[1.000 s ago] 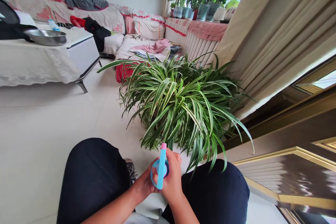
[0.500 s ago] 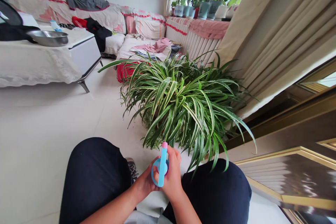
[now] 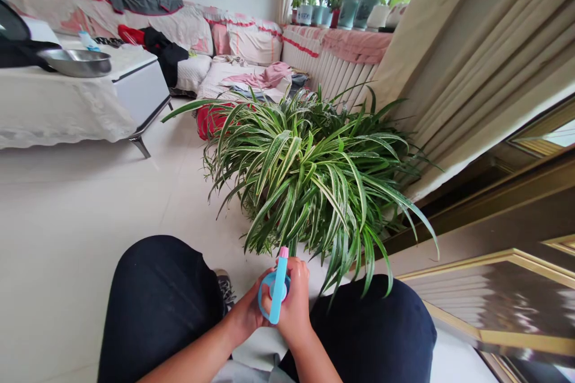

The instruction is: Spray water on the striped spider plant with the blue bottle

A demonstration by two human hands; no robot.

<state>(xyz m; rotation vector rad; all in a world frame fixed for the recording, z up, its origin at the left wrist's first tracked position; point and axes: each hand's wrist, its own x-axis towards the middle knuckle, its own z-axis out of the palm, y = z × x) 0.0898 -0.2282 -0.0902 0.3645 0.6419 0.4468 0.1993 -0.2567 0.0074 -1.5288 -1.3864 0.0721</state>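
Between my knees I hold a blue spray bottle [image 3: 279,287] with a pink nozzle tip that points away from me, toward the plant. My right hand [image 3: 296,293] is wrapped round its neck and trigger side, fingers closed. From the left, my left hand [image 3: 250,310] closes on the bottle's body, which is largely hidden under the head and both hands. Just beyond the nozzle spreads a large spider plant [image 3: 309,173] with long striped leaves, some with wet-looking spots. Its pot is mostly covered by foliage.
A low table [image 3: 139,93] with a metal bowl [image 3: 78,63] stands at left. Behind are a covered sofa [image 3: 197,30] and several potted plants [image 3: 348,12] on the sill. A curtain [image 3: 462,60] and glossy cabinet [image 3: 503,287] line the right. Plant leaves reach over my right knee [image 3: 377,335].
The view has shifted slightly. Both hands keep their hold on the spray bottle, whose nozzle sits a touch lower, and the right index finger looks more bent.
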